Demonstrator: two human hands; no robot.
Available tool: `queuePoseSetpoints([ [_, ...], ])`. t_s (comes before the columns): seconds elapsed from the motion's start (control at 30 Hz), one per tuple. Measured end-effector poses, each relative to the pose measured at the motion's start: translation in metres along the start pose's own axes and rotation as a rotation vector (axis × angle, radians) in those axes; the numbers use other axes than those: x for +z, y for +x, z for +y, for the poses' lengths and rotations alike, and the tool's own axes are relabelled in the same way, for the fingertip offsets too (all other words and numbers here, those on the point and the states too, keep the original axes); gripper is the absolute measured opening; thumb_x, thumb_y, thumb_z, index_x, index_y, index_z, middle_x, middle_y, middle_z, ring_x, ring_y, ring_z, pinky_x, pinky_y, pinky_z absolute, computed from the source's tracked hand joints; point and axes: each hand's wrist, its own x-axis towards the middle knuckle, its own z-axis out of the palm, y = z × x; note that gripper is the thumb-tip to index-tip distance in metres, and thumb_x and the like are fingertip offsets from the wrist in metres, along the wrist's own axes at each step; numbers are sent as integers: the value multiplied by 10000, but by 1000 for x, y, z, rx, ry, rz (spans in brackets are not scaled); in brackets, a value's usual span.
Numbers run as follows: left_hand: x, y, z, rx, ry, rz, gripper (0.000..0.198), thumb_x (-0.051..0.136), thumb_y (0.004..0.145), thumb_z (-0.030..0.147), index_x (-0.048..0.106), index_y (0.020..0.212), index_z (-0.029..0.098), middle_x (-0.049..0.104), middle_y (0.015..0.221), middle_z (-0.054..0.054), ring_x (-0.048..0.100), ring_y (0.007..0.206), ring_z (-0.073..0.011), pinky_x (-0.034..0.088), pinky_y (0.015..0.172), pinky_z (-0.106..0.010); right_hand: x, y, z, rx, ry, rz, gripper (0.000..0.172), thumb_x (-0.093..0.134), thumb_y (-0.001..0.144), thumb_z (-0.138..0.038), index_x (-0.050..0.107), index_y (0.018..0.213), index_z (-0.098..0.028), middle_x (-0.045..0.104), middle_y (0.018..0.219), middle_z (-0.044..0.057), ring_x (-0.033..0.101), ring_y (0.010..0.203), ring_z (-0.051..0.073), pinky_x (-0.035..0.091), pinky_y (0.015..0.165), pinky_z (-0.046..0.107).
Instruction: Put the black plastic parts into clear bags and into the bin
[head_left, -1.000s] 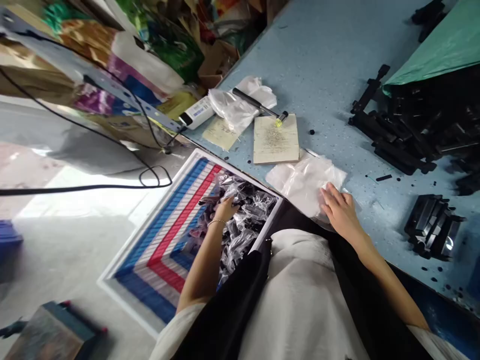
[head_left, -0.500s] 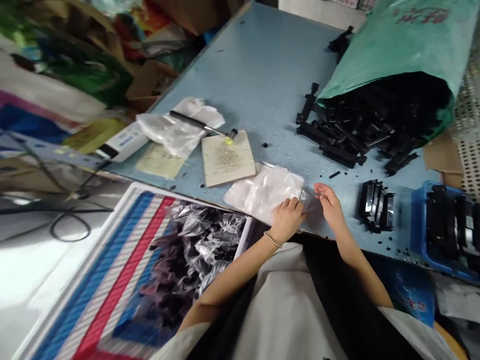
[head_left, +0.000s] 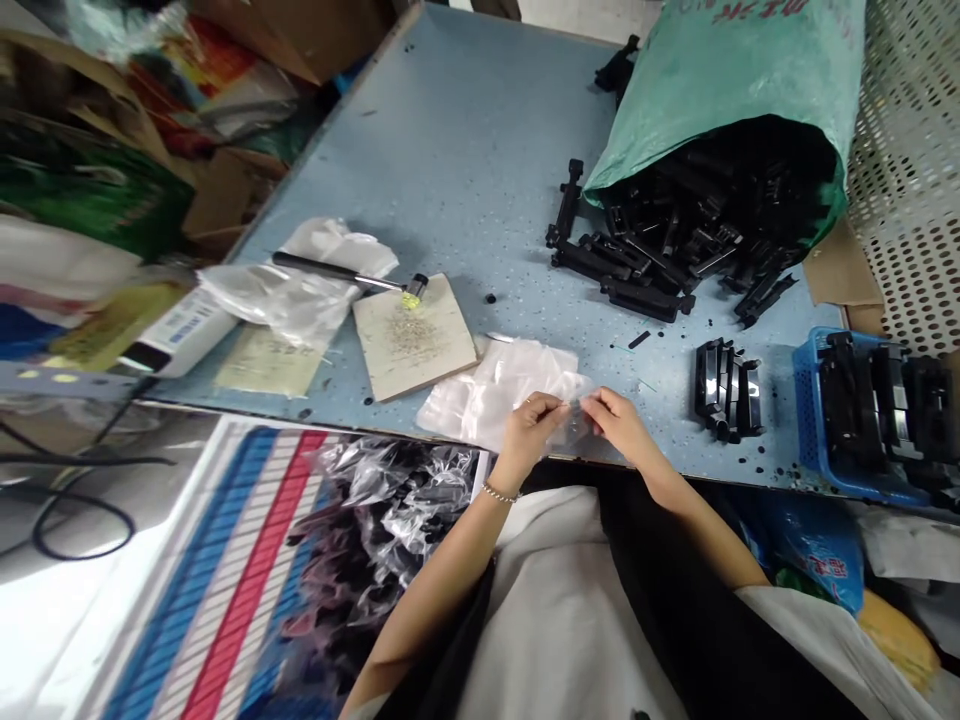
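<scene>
My left hand (head_left: 534, 428) is closed in a pinch on the edge of a thin clear plastic bag (head_left: 573, 430) near the front edge of the table. Facing it, my right hand (head_left: 618, 424) pinches the bag's other side, fingertips a short way from the left ones. Under and beside my left hand lies a loose pile of clear plastic bags (head_left: 487, 395). Right of my hands, several black plastic parts with shiny faces (head_left: 727, 390) stand in a small group on the table.
A green sack (head_left: 739, 85) spills black parts (head_left: 645, 300) at the back right. A blue basket (head_left: 808, 400) holds more. To the left, a hammer (head_left: 322, 265) rests across plastic and a board (head_left: 412, 340). Below sits a striped box (head_left: 247, 570) with bagged parts.
My right hand has moved left and closed on the bag's edge. My left hand has shifted from lying on the pile to a pinch. The camera view has turned slightly right.
</scene>
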Motion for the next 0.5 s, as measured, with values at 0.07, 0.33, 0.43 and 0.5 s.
queuePoseSetpoints([
  [0.07, -1, 1, -1, -32, -48, 24, 204, 743, 798, 373, 697, 760, 178, 634, 818, -20, 595, 778, -143, 482, 752, -279, -5, 0, 1, -2, 10, 7, 331, 533, 923, -520, 534, 771, -226, 547, 611, -51, 499, 540, 118, 390, 564, 256],
  [0.33, -10, -5, 0, 219, 93, 63, 41, 579, 903, 216, 609, 881, 199, 691, 1018, -61, 676, 840, -149, 568, 732, -286, -9, -7, 8, -6, -227, 160, 272, 521, 957, -407, 519, 744, -237, 570, 594, -44, 541, 552, 146, 404, 606, 276],
  [0.43, -11, -7, 4, 419, 438, -71, 276, 450, 928, 108, 706, 933, 211, 702, 1122, -91, 680, 1073, -202, 569, 935, -366, -18, -12, 4, -75, -315, 136, 239, 515, 980, -375, 598, 811, -228, 655, 715, -10, 599, 642, 161, 454, 639, 282],
  [0.5, -9, -6, 5, 460, 534, -85, 329, 438, 930, 97, 727, 1043, 208, 711, 1129, -98, 690, 1069, -207, 572, 944, -367, -44, -19, -1, -161, -444, 171, 204, 476, 1002, -289, 668, 981, -226, 716, 869, 22, 655, 768, 178, 505, 717, 301],
])
